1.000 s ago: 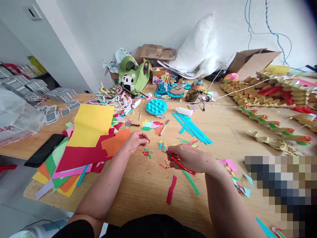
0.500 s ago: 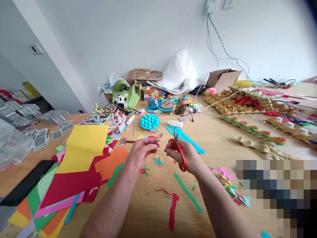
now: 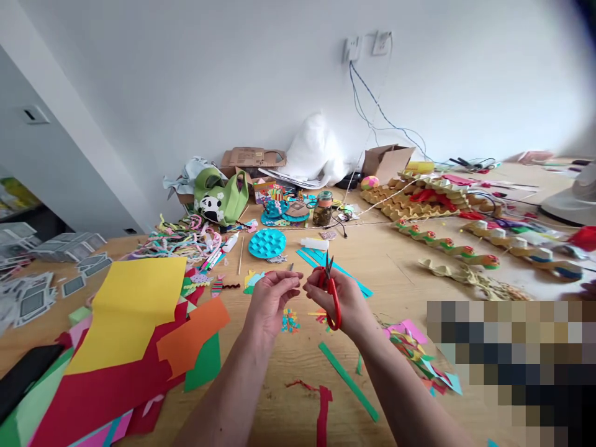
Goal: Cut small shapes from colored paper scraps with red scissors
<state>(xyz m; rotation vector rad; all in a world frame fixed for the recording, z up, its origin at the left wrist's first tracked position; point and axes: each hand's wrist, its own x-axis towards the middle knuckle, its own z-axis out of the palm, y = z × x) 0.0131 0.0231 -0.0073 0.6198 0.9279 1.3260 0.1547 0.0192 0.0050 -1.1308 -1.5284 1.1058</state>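
Nearest us, a red paper strip and a green paper strip lie on the worktop; we judge them light, limp and easily torn, best lifted by an edge. Beyond, our right hand holds the red-handled scissors, points away from us, probably light but rigid, best gripped by the loops. Our left hand pinches narrowly beside it; we cannot tell whether on anything.

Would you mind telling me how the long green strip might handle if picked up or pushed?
The green strip looks thin and paper-like, so it would probably be light. Long and narrow, it may droop if lifted by one end. Lying flat, it should slide rather than roll.
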